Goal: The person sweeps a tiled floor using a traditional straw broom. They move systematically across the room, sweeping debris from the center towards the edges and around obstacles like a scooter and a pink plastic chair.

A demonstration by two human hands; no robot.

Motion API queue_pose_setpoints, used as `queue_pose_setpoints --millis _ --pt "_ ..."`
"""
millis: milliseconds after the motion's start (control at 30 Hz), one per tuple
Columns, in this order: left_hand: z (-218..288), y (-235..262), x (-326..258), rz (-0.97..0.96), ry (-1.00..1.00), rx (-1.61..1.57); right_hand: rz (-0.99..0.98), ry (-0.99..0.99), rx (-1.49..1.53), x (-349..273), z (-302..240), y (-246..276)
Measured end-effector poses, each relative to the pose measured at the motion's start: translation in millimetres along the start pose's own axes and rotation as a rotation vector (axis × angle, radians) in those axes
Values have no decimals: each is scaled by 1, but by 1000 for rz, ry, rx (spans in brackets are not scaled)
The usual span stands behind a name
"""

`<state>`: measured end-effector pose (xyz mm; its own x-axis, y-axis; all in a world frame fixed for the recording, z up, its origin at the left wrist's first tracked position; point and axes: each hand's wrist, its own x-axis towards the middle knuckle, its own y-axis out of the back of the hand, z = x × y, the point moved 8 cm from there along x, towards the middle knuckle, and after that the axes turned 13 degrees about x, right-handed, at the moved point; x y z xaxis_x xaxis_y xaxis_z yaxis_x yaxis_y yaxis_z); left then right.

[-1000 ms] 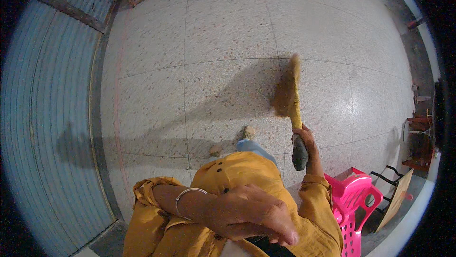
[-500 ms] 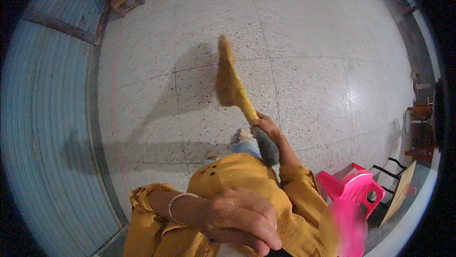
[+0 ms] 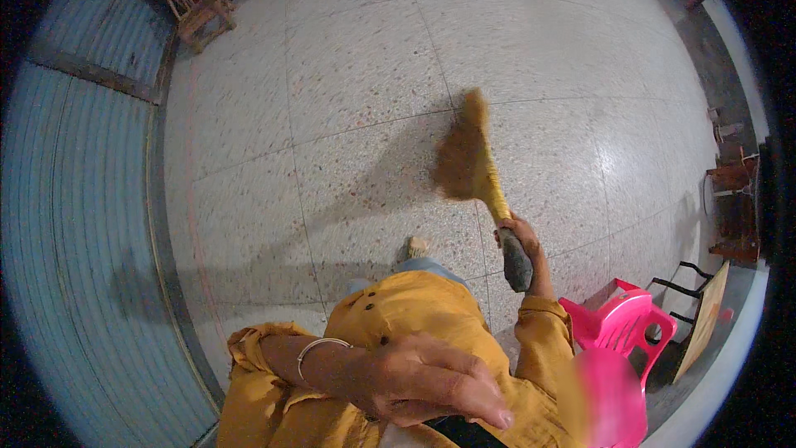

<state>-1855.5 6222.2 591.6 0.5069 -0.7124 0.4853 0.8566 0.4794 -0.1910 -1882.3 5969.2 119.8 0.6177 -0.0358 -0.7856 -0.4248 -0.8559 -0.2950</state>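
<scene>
1. From where I stand, I take my bearings from the pink plastic chair point(image 3: 609, 315), close by the person's right sleeve.
2. The short broom point(image 3: 483, 173) is forward of that chair and to its left, slanted over the speckled floor point(image 3: 547, 150). Its brown bristles point(image 3: 456, 159) fan out on the side away from the chair; they look soft-edged, and I can't tell whether the tips press on the floor or skim just above it.
3. The right hand point(image 3: 521, 234), just forward and left of the chair, is closed around the broom where the yellow neck meets the dark butt point(image 3: 517, 266), which sticks out behind the fist. I see no gap in that grip.
4. The left hand point(image 3: 439, 382) is to the left of the chair, held up before the mustard shirt point(image 3: 423, 303), fingers loosely bent. Its palm is turned from me, so I can't tell whether anything is in it.
5. The step in hand, as I judge it, is a one-handed sweeping stroke. One bare-looking foot point(image 3: 419, 247) shows left of the chair, near the broom.
6. The next move, to my mind, calls for the same firm hold, bristles low and flat, and a swing that clears both the foot and the chair.
</scene>
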Motion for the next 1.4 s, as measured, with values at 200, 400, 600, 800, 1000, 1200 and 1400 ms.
queue_pose_setpoints --millis 200,400,600,800,1000,1200,1400 --pt "-8 -4 12 -73 -12 -69 165 205 100 5 -21 18" --pt "-24 15 28 -43 -35 -151 -18 142 54 7 -47 -79" --pt "-29 67 63 -148 -61 -179 -248 90 -169 84 -54 -196" --pt "-31 152 97 -208 -36 -112 -314 47 -288 167 -82 -266" --pt "-24 230 130 -226 -26 -179 -195 -69 -175 155 -139 -221" --pt "-23 274 161 -85 -40 -276 182 82 -70 147 -194 -151" --pt "-31 283 173 -209 -166 -334 247 306 -210 156 -223 -164"
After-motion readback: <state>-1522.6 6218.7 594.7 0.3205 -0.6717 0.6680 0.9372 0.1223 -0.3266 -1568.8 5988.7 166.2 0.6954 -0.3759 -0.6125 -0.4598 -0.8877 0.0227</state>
